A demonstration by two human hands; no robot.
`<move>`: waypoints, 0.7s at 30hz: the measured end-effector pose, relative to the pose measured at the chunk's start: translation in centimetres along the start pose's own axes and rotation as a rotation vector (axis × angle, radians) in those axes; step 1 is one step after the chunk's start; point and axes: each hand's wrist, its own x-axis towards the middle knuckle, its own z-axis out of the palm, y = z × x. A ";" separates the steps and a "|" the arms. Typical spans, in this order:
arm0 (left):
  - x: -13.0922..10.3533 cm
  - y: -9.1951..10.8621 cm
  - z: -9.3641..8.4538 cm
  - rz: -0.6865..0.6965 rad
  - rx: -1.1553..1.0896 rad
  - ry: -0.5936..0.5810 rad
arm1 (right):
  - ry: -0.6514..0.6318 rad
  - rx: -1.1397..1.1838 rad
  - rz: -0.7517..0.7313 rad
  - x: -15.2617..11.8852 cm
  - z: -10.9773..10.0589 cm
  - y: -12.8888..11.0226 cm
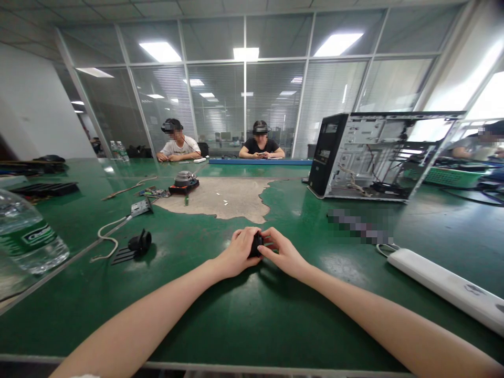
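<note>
Between my two hands, low over the green table, is a small round black part; its exact kind cannot be made out. My left hand wraps round its left side, the fingers closed over it. From the right, the thumb and fingertips of my right hand pinch its edge. Much of the part is hidden behind the fingers. To the left lies a black plastic piece with a round end and flat slats. Behind that sits a small metal bracket with a pale cable.
An open computer case stands at the right, with a white power strip in front. A water bottle is at the left. A speaker-like unit rests near the bare patch. Two people sit across the table, another far right.
</note>
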 end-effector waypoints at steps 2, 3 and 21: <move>0.0 0.0 0.0 0.001 0.002 0.002 | 0.032 0.003 -0.042 0.0 0.1 -0.1; 0.0 0.0 0.1 -0.001 0.002 0.002 | 0.037 0.009 -0.047 0.0 0.1 -0.1; 0.0 0.0 0.0 -0.012 -0.007 0.005 | 0.058 -0.061 -0.089 0.0 0.0 -0.2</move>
